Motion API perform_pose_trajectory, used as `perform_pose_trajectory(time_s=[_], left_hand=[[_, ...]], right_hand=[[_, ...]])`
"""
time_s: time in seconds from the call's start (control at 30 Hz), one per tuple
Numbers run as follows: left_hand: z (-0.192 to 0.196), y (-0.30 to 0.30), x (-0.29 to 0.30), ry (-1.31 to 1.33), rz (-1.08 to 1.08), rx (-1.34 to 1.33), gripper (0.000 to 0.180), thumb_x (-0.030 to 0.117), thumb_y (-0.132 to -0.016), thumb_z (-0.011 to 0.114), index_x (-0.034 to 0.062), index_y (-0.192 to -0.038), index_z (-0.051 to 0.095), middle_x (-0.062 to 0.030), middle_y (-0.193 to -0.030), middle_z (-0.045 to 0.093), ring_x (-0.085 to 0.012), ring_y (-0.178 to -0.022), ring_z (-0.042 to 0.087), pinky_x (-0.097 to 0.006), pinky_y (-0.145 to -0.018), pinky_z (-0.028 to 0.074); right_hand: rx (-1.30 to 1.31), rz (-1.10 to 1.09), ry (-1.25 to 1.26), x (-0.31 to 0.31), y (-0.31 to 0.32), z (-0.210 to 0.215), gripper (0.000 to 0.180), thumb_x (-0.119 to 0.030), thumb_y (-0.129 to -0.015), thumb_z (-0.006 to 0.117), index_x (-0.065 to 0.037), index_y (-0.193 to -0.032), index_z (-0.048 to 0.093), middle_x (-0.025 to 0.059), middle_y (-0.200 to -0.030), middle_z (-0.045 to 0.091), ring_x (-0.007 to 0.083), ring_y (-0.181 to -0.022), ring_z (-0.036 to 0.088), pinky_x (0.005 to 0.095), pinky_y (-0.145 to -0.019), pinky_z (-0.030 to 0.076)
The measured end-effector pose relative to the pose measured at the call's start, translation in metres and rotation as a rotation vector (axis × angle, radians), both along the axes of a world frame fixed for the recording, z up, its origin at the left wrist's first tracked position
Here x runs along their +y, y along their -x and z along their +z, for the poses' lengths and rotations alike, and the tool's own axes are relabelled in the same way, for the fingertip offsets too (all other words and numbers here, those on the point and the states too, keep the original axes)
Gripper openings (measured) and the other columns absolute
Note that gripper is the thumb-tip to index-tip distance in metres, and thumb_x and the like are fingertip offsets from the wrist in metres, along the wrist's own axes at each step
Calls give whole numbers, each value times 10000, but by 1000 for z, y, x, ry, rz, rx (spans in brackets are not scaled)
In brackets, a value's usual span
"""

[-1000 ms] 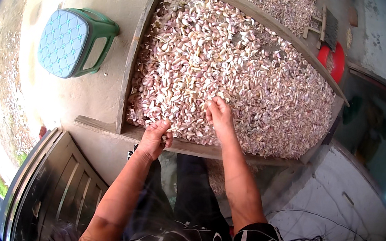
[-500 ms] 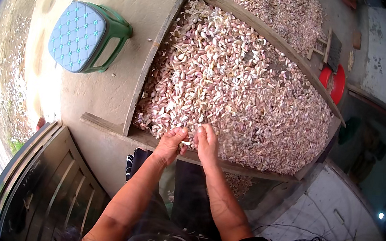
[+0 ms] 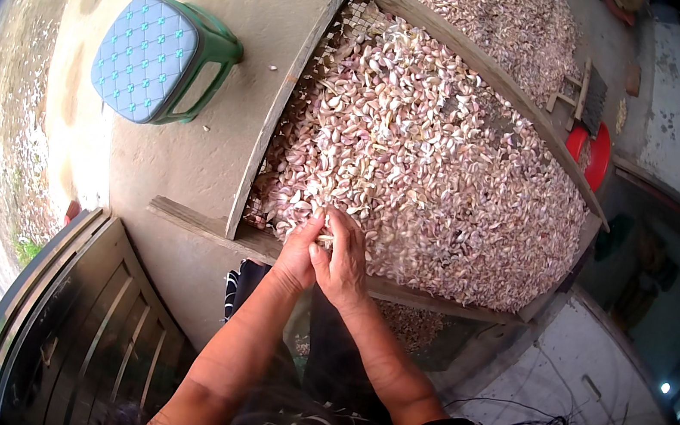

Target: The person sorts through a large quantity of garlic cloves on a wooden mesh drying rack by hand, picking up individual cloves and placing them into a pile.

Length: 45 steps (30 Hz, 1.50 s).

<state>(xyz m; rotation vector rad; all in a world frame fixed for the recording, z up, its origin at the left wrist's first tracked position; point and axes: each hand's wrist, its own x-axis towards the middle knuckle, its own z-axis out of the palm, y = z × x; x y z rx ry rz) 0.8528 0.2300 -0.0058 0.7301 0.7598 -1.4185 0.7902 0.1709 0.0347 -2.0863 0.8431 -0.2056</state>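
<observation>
My left hand (image 3: 297, 257) and my right hand (image 3: 340, 265) meet at the near edge of a wood-framed mesh tray, fingertips close together. The fingers of my left hand are closed on a pale garlic clove (image 3: 326, 234), only partly visible between the hands. My right hand is curled with its thumb against the left; whatever lies inside its fingers is hidden. Just beyond both hands spreads a thick layer of pinkish-white garlic cloves (image 3: 401, 147), filling most of the tray.
The tray's wooden frame (image 3: 290, 101) has raised bars on its sides. A green stool (image 3: 148, 59) with a padded blue top stands at the left. Beyond the tray lie another garlic heap (image 3: 496, 26) and a red basin (image 3: 597, 157). A dark door (image 3: 94, 326) is near left.
My right hand has moved left and turned in over my left hand, closing the gap between them. The whole view has shifted slightly.
</observation>
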Motion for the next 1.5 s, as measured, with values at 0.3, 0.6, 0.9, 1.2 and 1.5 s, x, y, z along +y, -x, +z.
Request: perform_pose_trajectory(time_s=[0.3,0.6,0.9,1.2,1.5], left_hand=[[-3,-82,27,190,284,143,259,337,-850,413,126,-720,485,10,-608,398,-95,-534,367,-207,-412,335],[71,-397,255,-350,878,-742,636,527,-820,272,242,-1312,-11,-172,-1355,63,-364,-1217,186,-492,-981,208],[31,-266,237,-437,187,-738,451,360,-859,386,58,-1192,357,-91,-1072,490,-164,-861,512,-289,-723,441],[26,-90,124,-198,-58,-373,237,232,-844,457,52,-996,487,-77,-807,568,-152,-644,546,-274,-590,449],[18,-44,92,-243,-201,-338,235,253,-839,459,57,-962,497,-52,-776,562,-154,-617,544,-266,-557,440]], right_hand=[[-62,-95,-145,-2,-23,1,475,-221,-779,510,16,-1153,339,189,-1169,373,321,-1087,363,390,-918,288],[266,19,304,-65,-57,-79,327,-137,-717,566,-59,-1028,499,153,-1136,404,320,-1033,397,396,-890,319],[364,-182,155,-71,-42,-101,92,-173,-765,533,-106,-822,561,83,-779,561,275,-682,563,362,-592,449],[283,-354,-60,-94,38,-95,124,-93,-752,498,-33,-847,548,134,-769,596,276,-710,577,342,-631,443],[300,-277,238,-78,14,-96,145,-72,-766,479,-71,-908,512,100,-826,572,269,-804,531,372,-733,376]])
